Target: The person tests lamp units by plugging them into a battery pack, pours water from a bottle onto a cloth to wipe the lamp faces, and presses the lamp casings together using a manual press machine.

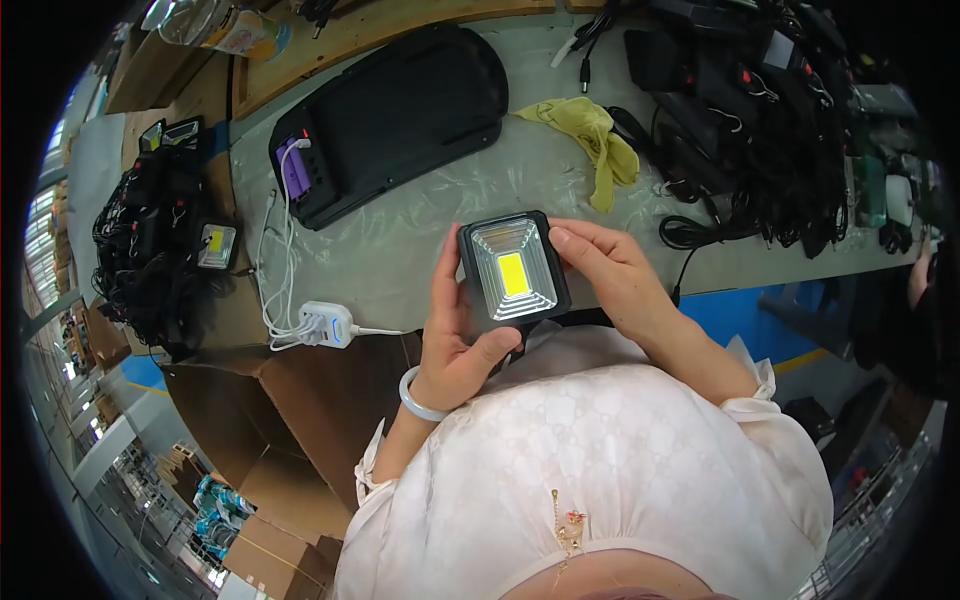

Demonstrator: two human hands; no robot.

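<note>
Head camera: a black-framed lamp is held over the near edge of the table, fingers of the left hand wrapping its left side, thumb and fingers of the right hand gripping its right edge. Beyond lies a black case; farther left, print on a clear container is too small to read.

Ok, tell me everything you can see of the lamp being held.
The lamp has a black, plastic-looking case with rounded corners, a shiny, stepped, silvery reflector and a yellow panel in the centre; whether lit, I cannot tell. It faces the camera, top leaning slightly left, by the table's near edge. The left grip has fingers along its left side and the thumb by its lower edge; the right grip has its thumb at the upper right edge. The back is hidden.
</note>
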